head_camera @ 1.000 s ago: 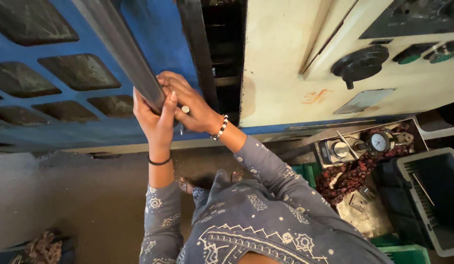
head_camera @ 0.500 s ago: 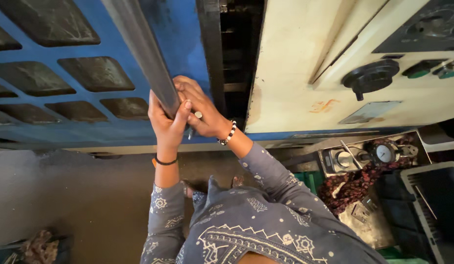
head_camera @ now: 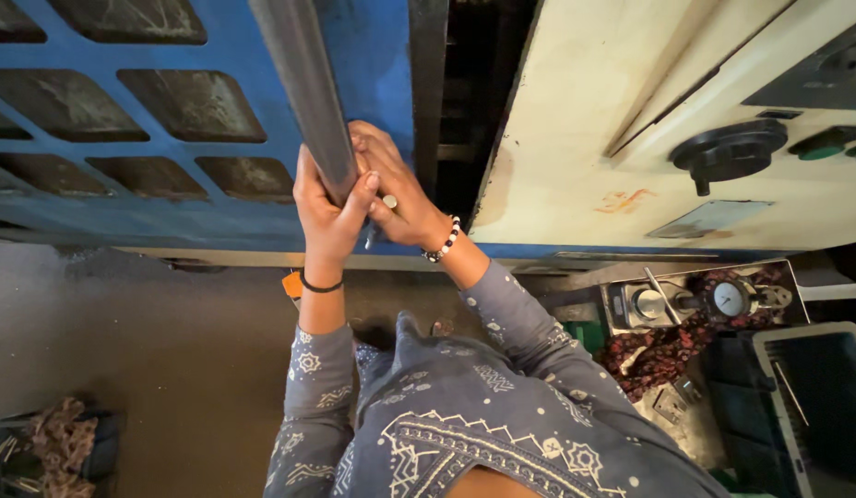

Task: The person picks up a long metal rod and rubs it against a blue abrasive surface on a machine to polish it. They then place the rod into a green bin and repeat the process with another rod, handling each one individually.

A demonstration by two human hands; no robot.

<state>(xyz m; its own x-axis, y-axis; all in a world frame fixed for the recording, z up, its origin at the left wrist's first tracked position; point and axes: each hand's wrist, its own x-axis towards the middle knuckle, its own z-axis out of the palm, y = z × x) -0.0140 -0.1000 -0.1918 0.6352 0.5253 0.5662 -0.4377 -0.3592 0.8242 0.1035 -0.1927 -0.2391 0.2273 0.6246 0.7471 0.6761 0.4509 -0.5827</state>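
A long dark steel bar [head_camera: 303, 88] slants up across the blue grid-patterned machine door [head_camera: 151, 120]. My left hand [head_camera: 328, 214], with a black band at the wrist, is wrapped around the bar's lower end. My right hand [head_camera: 389, 189], wearing a ring and a black-and-white bead bracelet, clasps the same end from the right, its fingers over the left hand's. Both arms wear grey patterned sleeves. The bar's tip is hidden inside my hands.
A cream machine panel [head_camera: 612, 138] with a black knob [head_camera: 728, 148] is on the right. Below it a tray [head_camera: 695, 300] holds a dial gauge and metal tools on a red patterned cloth. A dark bin [head_camera: 815, 397] sits at lower right, rags [head_camera: 59, 443] at lower left.
The view has shifted so that my hands and the bar sit further right in the picture. Both hands have kept their grip on the bar's lower end.
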